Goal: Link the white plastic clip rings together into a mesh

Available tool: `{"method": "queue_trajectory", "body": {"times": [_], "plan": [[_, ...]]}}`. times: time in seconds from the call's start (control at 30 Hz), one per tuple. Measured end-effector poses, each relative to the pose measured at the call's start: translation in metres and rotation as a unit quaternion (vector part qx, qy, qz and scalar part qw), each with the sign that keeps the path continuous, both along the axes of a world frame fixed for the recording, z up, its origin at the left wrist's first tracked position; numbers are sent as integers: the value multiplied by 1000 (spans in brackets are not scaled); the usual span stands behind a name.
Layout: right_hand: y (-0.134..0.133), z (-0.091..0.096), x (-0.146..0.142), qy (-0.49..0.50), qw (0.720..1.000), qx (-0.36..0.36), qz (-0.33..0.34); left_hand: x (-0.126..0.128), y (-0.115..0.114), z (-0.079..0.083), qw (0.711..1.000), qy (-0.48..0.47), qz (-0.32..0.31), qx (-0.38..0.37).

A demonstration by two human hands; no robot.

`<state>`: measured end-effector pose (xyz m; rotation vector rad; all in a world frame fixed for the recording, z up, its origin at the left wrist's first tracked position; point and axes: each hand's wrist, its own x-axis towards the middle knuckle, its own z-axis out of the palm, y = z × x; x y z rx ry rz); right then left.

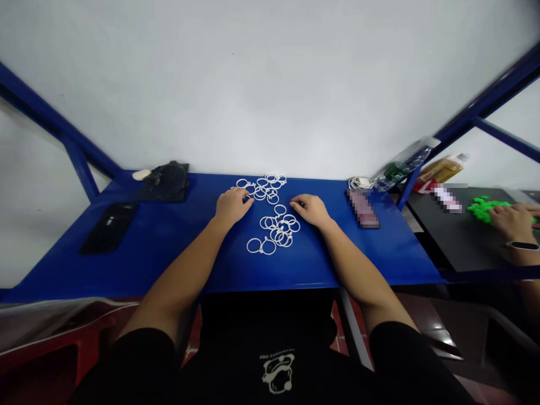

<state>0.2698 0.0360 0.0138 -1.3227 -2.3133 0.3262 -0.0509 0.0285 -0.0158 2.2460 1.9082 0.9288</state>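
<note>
Several thin white plastic rings, each with a small knob, lie in two loose clusters on a blue table (169,264). My left hand (231,207) rests beside the far cluster of rings (260,193), its fingertips close to the leftmost ring and its thumb apart. Whether it touches that ring I cannot tell. To the right, my right hand (312,210) lies on the table with loosely bent fingers and a gap at the thumb. Nothing shows in it. The near cluster of rings (282,230) sits between my forearms, with a pair of rings (261,246) at its lower left.
At left lie a black phone (108,228) and a dark pad with crumpled black plastic (164,181). A blurred-out phone (363,209), a white cable (360,183) and a leaning bottle (405,163) are at right. Beyond the blue frame, another person's hand (512,222) handles green pieces (481,208).
</note>
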Motion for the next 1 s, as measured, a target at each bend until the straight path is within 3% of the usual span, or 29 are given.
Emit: {"method": "queue_trajectory", "body": {"times": [0.2,0.4,0.5,0.6,0.77,1.0], "plan": [[3,-3,1,27,1000,-7,6,3,1,-5,1000,0,-22,10],[-4,1,-3,82,996,34,10,14,-8,15,992,-54,-17,109],[-13,5,-11,132,990,34,26,29,-21,24,980,-64,-87,166],[-22,8,-22,206,977,-14,49,46,-35,29,960,-65,-177,206],[-31,5,-34,308,940,-122,88,64,-45,27,936,-39,-288,197],[-37,4,-38,316,939,-95,94,58,-37,19,953,-75,-244,163]]}}
